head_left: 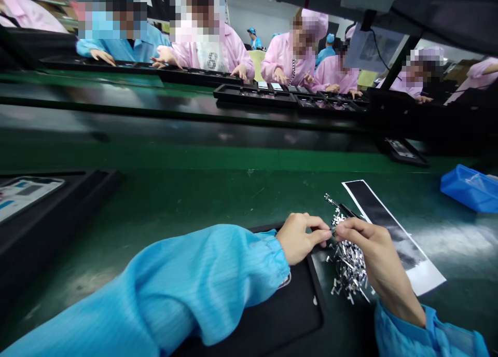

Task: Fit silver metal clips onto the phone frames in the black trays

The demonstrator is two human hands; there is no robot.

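Observation:
My left hand (301, 237) reaches across from the left, thumb and fingers pinched together over the right edge of a black tray (284, 315). Facing it, almost fingertip to fingertip, is my right hand (375, 256), also closed in a pinch. Whatever lies between the fingertips is too small to make out. Just below them, a heap of small shiny silver strips (350, 271) is spread on the green work surface (187, 191). Beside my right hand lies a long sheet with a black panel and white border (383, 211), partly covered by that hand.
A blue plastic bin (469, 188) stands at the right. At the left, a black tray (73, 206) holds a flat device panel (27, 191). Another black tray (406, 152) lies farther back. Several co-workers in pink and blue sit across the line behind black trays (252, 95).

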